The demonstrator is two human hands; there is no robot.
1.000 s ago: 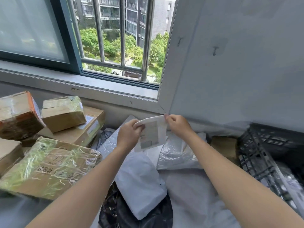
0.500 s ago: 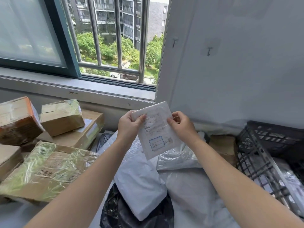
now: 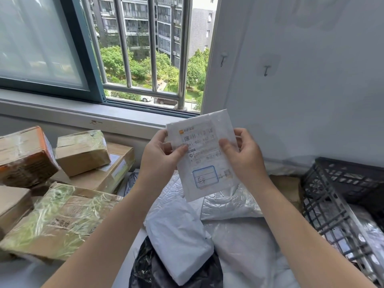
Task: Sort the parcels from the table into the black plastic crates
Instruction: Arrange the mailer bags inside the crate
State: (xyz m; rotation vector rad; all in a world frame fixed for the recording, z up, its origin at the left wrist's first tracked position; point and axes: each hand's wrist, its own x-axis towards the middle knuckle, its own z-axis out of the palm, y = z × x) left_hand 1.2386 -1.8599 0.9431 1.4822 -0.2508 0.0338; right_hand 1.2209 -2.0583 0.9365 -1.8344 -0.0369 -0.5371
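Both hands hold a small white parcel (image 3: 204,156) upright: the left hand (image 3: 160,161) pinches its left edge, the right hand (image 3: 245,159) its right edge. Below the fingers lie plastic mailers (image 3: 180,238); the black crate (image 3: 340,196) sits right of them.

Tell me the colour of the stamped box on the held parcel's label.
Blue outline, on the white parcel, best seen in the head view.

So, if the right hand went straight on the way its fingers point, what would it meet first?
Probably the left hand: the right hand's fingers point left across the envelope that both hands pinch. Depth is hard to judge.
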